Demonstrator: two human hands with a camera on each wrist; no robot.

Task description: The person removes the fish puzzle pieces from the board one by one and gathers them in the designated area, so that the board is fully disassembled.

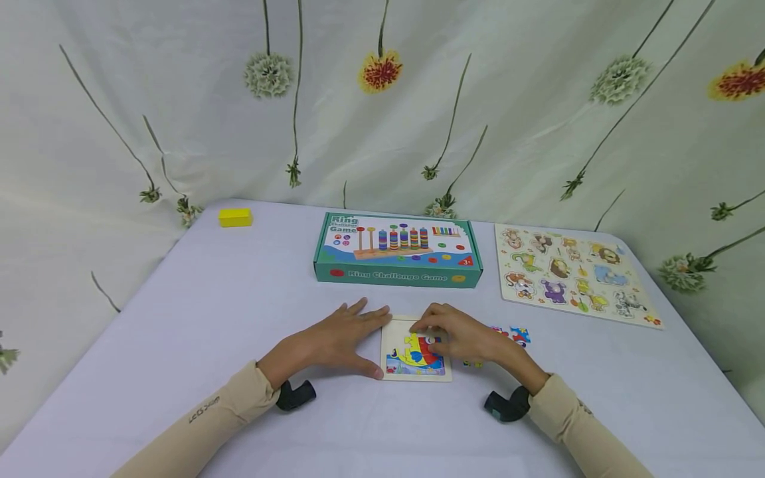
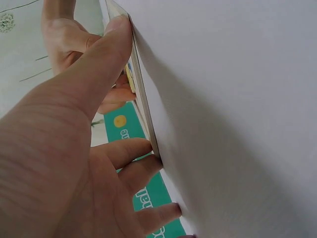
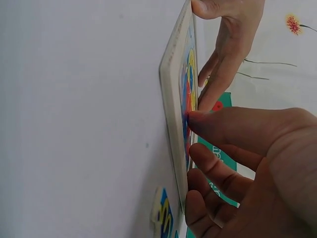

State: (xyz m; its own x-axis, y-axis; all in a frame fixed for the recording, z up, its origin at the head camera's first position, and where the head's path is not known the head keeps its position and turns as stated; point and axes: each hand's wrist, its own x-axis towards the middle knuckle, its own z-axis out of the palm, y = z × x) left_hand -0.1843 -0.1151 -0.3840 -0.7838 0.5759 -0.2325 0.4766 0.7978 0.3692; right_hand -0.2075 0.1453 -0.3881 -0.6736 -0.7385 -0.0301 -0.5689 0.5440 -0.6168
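Observation:
A small square wooden jigsaw puzzle [image 1: 394, 326] lies flat on the white table, with yellow, red and blue pieces in its pale frame. My left hand [image 1: 343, 337] spreads its fingers beside it. The left thumb [image 2: 116, 37] touches the near left corner, and other fingertips meet the left edge farther back. Over the puzzle's right side is my right hand [image 1: 463, 335], its thumb [image 3: 218, 124] on a red part of the picture. The right index finger touches the board farther back; no raised piece shows between them. Loose jigsaw pieces [image 1: 518, 336] lie right of the board, partly hidden by the right hand.
A green Ring Challenge Game box [image 1: 397, 275] lies behind the puzzle. Back right is a large animal puzzle board [image 1: 574, 273]. A yellow block [image 1: 236, 218] sits at the back left. Flower-patterned cloth [image 1: 382, 146] hangs behind the table.

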